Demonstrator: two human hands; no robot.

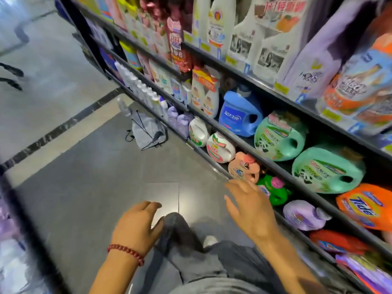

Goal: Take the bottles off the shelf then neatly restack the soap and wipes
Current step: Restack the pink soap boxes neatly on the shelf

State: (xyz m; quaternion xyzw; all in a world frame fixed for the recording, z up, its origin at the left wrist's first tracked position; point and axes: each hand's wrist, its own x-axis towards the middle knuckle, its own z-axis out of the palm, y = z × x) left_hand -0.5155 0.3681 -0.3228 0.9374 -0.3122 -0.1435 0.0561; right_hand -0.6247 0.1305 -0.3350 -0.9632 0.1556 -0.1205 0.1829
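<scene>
Both hands apart, both holding nothing. Right hand (252, 211): fingers spread and relaxed, reaching toward the lowest shelf (214, 166). Its fingertips lie just in front of the peach bottle (246, 168) and beside the green bottle (273, 189) with a pink cap; contact cannot be told. Left hand (137, 221): fingers loosely curved, hovering above the floor beside the person's raised knee (178, 228), a red bead bracelet (126, 253) at the wrist.

All bottles are on the shelves. Lowest shelf, leftward from the peach bottle: two white bottles (220, 147). Rightward from the green one: a purple pouch (303, 215), then a red container (337, 240). Shelf above: blue jug (239, 115), two mint-green jugs (280, 139), orange Tide jug (367, 206). Grey drawstring bag (146, 132) on the floor by the shelf base, well apart from the hands.
</scene>
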